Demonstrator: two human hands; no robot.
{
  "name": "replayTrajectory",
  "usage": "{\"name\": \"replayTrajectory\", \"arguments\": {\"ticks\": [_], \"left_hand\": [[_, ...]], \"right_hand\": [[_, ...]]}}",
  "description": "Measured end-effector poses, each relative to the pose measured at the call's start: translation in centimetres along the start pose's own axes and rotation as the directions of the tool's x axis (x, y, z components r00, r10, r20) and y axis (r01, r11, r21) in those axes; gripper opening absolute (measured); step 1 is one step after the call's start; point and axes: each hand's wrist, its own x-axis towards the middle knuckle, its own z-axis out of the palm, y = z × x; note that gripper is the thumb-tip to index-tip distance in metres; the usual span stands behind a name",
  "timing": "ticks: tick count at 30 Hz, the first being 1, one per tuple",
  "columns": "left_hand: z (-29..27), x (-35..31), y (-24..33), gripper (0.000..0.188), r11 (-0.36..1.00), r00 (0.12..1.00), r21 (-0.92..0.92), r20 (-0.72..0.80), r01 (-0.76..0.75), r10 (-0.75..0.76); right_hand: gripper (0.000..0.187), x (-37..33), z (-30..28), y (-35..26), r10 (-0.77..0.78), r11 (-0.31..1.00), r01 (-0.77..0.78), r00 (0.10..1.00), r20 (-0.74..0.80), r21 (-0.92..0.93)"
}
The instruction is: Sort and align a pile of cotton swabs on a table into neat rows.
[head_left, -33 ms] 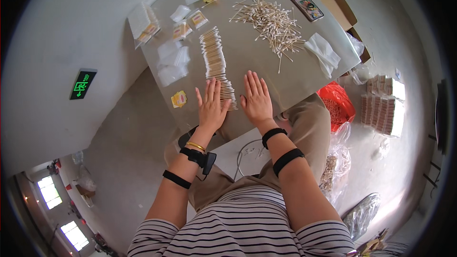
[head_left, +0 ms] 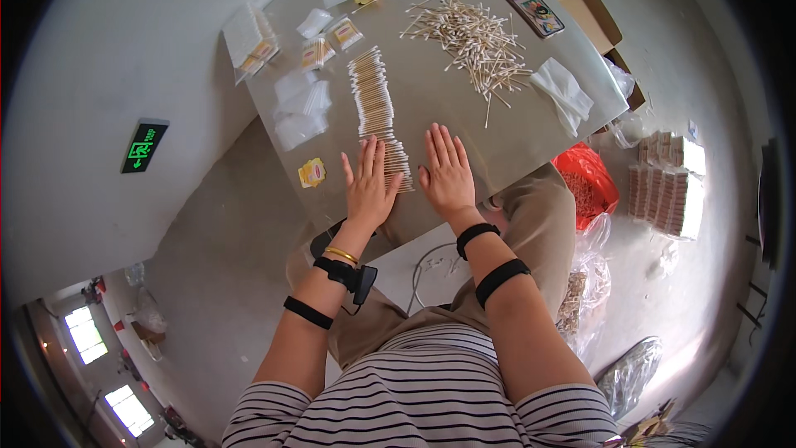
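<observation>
Fingers [head_left: 375, 158] spread flat, both your hands press palm-down on the surface [head_left: 448, 108], holding nothing.
Your left hand [head_left: 367, 187] covers the near end of one long row of cotton swabs [head_left: 375, 108]; your right hand [head_left: 448, 174] lies just beside it. One loose swab pile [head_left: 473, 37] and one phone [head_left: 531, 8] sit farther off.

The table [head_left: 464, 129] is grey, carrying a row of cotton swabs [head_left: 377, 108] and a loose swab pile [head_left: 473, 33], both pale tan with white tips. A white folded cloth [head_left: 564, 95], clear packets [head_left: 303, 112] and a small yellow packet [head_left: 312, 172] lie around them. The shirt [head_left: 431, 398] is black-and-white striped, the trousers [head_left: 539, 216] khaki, the wristbands [head_left: 477, 236] black, the bangle [head_left: 342, 255] gold, the bag [head_left: 589, 187] red.
</observation>
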Motion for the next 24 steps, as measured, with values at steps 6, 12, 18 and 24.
{"name": "replayTrajectory", "arguments": {"ticks": [6, 12, 18, 24], "left_hand": [[0.50, -0.48, 0.01, 0.071, 0.999, 1.000, -0.049, -0.006, -0.016, 0.016], [0.92, -0.28, 0.06, 0.075, 1.000, 1.000, -0.028, -0.008, -0.014, 0.013], [0.58, -0.39, -0.07, 0.076, 1.000, 1.000, 0.012, 0.013, -0.013, 0.013], [0.69, 0.00, -0.02, 0.076, 1.000, 1.000, 0.018, 0.014, -0.009, 0.009]], "right_hand": [[0.070, 0.01, -0.24, -0.01, 0.002, 1.000, -0.002, 1.000, 0.025, -0.005], [0.069, -0.06, -0.06, 0.02, 0.007, 1.000, -0.007, 1.000, 0.026, -0.022], [0.070, -0.07, -0.08, -0.04, 0.006, 1.000, -0.005, 1.000, 0.030, -0.021], [0.069, -0.05, -0.12, 0.00, 0.001, 1.000, -0.001, 1.000, 0.016, -0.021]]}}
